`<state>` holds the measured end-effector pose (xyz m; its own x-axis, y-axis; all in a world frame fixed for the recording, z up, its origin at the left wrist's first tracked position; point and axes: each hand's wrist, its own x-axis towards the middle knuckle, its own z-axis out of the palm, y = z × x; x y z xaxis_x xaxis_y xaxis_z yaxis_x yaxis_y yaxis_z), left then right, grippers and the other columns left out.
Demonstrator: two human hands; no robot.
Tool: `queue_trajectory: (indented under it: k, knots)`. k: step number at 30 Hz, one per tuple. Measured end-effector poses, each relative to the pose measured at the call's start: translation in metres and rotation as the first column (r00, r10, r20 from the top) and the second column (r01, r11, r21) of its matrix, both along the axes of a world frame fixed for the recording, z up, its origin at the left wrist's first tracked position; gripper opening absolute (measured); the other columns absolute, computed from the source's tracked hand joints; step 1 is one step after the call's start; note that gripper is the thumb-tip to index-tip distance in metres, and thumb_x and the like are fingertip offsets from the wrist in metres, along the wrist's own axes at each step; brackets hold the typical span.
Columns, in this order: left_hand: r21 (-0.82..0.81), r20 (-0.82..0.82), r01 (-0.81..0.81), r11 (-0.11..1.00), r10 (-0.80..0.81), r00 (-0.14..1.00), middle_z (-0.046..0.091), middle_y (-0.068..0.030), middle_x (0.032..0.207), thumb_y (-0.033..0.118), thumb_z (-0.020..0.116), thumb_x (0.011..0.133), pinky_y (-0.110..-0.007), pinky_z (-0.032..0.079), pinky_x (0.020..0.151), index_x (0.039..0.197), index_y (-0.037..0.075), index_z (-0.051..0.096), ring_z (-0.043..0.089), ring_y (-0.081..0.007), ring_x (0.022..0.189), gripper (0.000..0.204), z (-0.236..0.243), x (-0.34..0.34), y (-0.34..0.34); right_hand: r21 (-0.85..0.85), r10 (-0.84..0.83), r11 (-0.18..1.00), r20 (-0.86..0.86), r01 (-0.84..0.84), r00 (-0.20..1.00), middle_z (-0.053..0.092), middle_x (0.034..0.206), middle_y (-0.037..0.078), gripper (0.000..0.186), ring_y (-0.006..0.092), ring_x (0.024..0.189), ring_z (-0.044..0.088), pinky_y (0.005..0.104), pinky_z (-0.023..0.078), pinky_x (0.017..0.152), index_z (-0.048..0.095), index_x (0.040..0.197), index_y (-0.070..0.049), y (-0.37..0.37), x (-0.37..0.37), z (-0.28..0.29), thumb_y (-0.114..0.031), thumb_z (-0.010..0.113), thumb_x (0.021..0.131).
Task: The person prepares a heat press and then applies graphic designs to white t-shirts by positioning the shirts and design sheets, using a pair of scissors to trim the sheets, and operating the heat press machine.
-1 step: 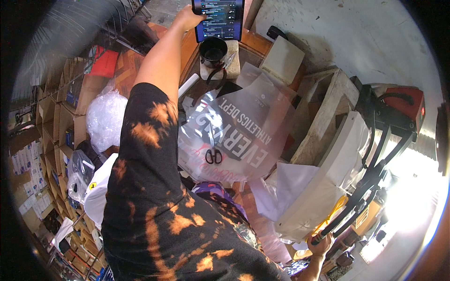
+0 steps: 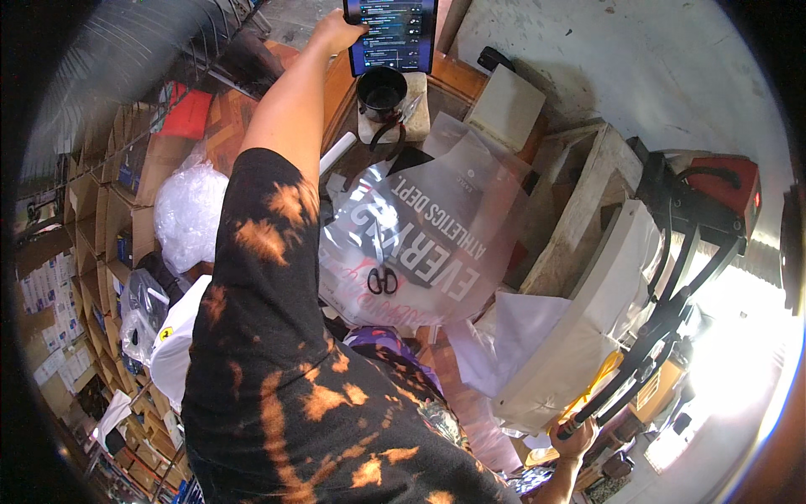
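Observation:
My left hand (image 2: pixel 337 32) reaches to the top of the view, at the left edge of an upright tablet (image 2: pixel 395 42) with a lit list on a dark screen. One fingertip rests on the screen; the other fingers are hidden. At the lower right, my right hand (image 2: pixel 576 437) is closed round the black grip of a long lever (image 2: pixel 625 382). The lever belongs to a press with a red box (image 2: pixel 726 191) on top. Between my arms lies a translucent printed plastic film (image 2: pixel 437 227), with black-handled scissors (image 2: pixel 383 281) on it.
A black cup (image 2: pixel 382 91) and pliers (image 2: pixel 395 133) stand near the tablet. Right of the film are a wooden crate (image 2: pixel 588 210) and the press's white-covered bed (image 2: pixel 579 323). Bagged plastic (image 2: pixel 189 214), a white cap (image 2: pixel 176 340) and cardboard compartments (image 2: pixel 88 252) fill the left side.

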<state>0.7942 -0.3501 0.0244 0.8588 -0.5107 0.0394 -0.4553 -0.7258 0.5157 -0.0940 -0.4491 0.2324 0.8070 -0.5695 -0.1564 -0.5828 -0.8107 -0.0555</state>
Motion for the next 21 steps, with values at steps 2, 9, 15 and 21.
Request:
queue_trajectory:
  k: [2, 9, 15, 21]
  knots:
    - [0.014, -0.042, -0.051, 0.999, 0.052, 0.998, 0.07, -0.0173, 0.108, 0.04, 0.074, 0.077, -0.039, 0.05, 0.09, 0.111, 0.006, 0.069, 0.066, -0.031, 0.104, 0.049, -0.007, 0.012, 0.002, -0.012, 0.024, 1.0, -0.001, -0.024, 1.0, 0.05, 0.067, 0.009, 0.028, 0.0335, 0.061, 0.055, 0.0448, 0.045, 0.06, 0.051, 0.075, -0.01, -0.004, 0.003, 0.001, -0.023, 0.073, 0.061]
    - [-0.01, -0.038, -0.068, 0.998, 0.068, 0.997, 0.071, -0.0159, 0.108, 0.04, 0.068, 0.082, -0.038, 0.05, 0.088, 0.113, 0.009, 0.069, 0.066, -0.0292, 0.104, 0.044, -0.004, 0.001, -0.01, 0.002, -0.053, 0.999, -0.016, 0.053, 0.998, 0.056, 0.072, 0.01, 0.032, 0.0343, 0.067, 0.059, 0.0454, 0.049, 0.064, 0.057, 0.077, -0.009, 0.001, -0.011, -0.002, -0.027, 0.074, 0.057]
    - [-0.119, -0.091, -0.046, 0.992, 0.036, 0.995, 0.068, -0.0216, 0.11, 0.041, 0.069, 0.077, -0.042, 0.05, 0.091, 0.109, 0.007, 0.071, 0.065, -0.036, 0.106, 0.047, -0.014, 0.006, -0.008, -0.05, 0.002, 0.999, -0.026, -0.003, 1.0, 0.058, 0.073, 0.01, 0.035, 0.0332, 0.068, 0.06, 0.044, 0.051, 0.065, 0.059, 0.081, -0.01, 0.001, -0.007, -0.001, -0.028, 0.074, 0.055]
    - [-0.155, -0.128, -0.077, 0.985, 0.057, 0.99, 0.067, -0.021, 0.113, 0.04, 0.072, 0.078, -0.041, 0.05, 0.092, 0.113, 0.006, 0.068, 0.064, -0.0344, 0.108, 0.05, -0.029, 0.018, -0.006, -0.044, -0.034, 0.999, -0.038, 0.032, 0.999, 0.058, 0.074, 0.01, 0.036, 0.0343, 0.069, 0.06, 0.0447, 0.051, 0.067, 0.059, 0.081, -0.01, 0.002, -0.009, -0.004, -0.029, 0.073, 0.055]
